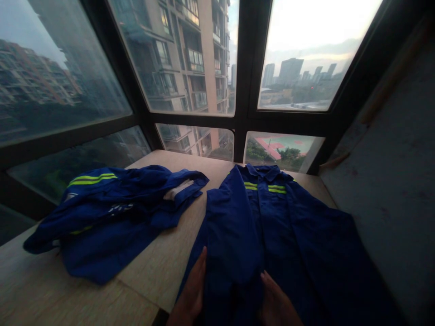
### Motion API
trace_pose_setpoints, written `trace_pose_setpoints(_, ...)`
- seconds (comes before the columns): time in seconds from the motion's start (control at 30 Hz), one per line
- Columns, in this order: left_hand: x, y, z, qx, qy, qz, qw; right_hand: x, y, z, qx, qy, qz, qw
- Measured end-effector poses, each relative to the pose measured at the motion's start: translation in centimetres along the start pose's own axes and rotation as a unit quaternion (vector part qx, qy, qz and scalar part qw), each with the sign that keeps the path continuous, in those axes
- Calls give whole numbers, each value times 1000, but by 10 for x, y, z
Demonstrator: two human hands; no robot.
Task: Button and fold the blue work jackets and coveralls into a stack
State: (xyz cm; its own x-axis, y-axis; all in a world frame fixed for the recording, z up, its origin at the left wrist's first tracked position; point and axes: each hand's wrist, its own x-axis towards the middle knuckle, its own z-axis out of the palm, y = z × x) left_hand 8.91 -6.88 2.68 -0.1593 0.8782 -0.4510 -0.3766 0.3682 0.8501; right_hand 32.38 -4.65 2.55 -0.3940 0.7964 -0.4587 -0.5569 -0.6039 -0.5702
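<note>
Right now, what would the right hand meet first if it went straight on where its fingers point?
The right hand would likely meet the blue sleeve first; it seems to rest against its edge, though depth is unclear.

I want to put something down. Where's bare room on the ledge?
Bare ledge shows between the crumpled jacket and spread jacket, back to the window, and in front of the crumpled one. It's crowded on the right: the spread jacket, with left hand and right hand at its sleeve.
</note>
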Motion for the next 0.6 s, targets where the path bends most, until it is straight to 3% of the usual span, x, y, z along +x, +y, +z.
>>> trace_pose_setpoints(0.1, -6, -2, 7, -44, -19, -21, 999, 8, 28, -24, -57, 0, 23, 998)
trace_pose_setpoints(0.2, -1, 2, 21, -72, -21, -58, 995, 10, 41, -34, -159, 19, -15, 987)
trace_pose_setpoints(0.3, 0, 10, 27, -101, -20, -60, 993, 4, 43, -23, -210, 38, -50, 976)
trace_pose_setpoints(0.4, -5, 12, 20, -96, -7, -35, 995, -7, 41, -1, -168, 47, -66, 982)
trace_pose_setpoints(0.5, -6, 2, 12, -100, 6, -53, 994, -19, 36, 13, -114, 94, -77, 986)
trace_pose_setpoints(0.6, -2, -11, 10, -125, -24, -79, 989, -24, 33, 14, -100, 156, -50, 981)
